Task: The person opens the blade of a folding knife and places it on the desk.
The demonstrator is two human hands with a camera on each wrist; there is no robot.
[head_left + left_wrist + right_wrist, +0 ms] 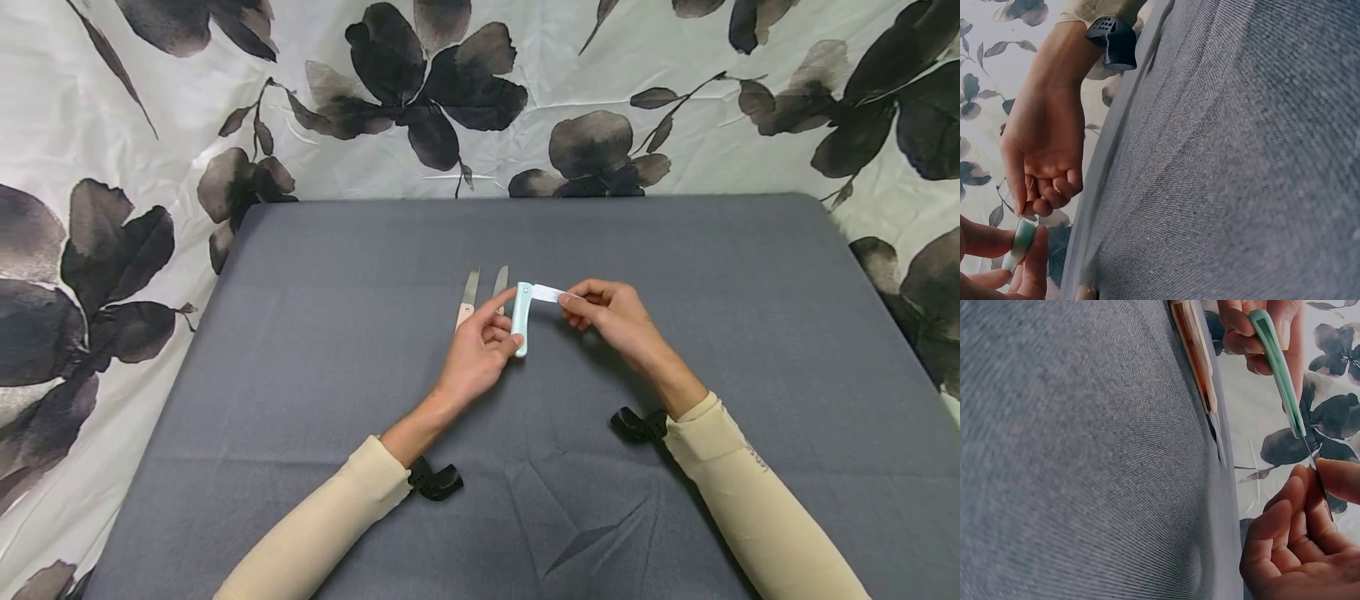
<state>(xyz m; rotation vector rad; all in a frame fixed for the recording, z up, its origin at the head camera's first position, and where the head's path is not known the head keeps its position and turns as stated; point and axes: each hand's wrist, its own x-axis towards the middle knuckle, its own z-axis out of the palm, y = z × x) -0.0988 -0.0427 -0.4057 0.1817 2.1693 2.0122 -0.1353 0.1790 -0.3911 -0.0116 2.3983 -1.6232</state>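
Observation:
A folding knife with a mint-green handle (pixel 521 329) is held up between both hands in the head view. My left hand (pixel 474 358) grips the handle, its index finger reaching up to the pivot end. With thumb and fingers, my right hand (pixel 611 315) pinches the blade (pixel 546 293), which juts sideways from the handle, swung partly out. The right wrist view shows the slotted side of the green handle (pixel 1280 378) and the thin blade edge-on. Behind the left hand, two more knives lie side by side, blades pointing away; one has a pale pink handle (pixel 465 312).
Grey cloth covers the table (pixel 337 267), creased near the front. A floral curtain (pixel 480 158) hangs beyond the far edge. Black wrist devices (pixel 437 482) sit under both cream sleeves (pixel 738 467).

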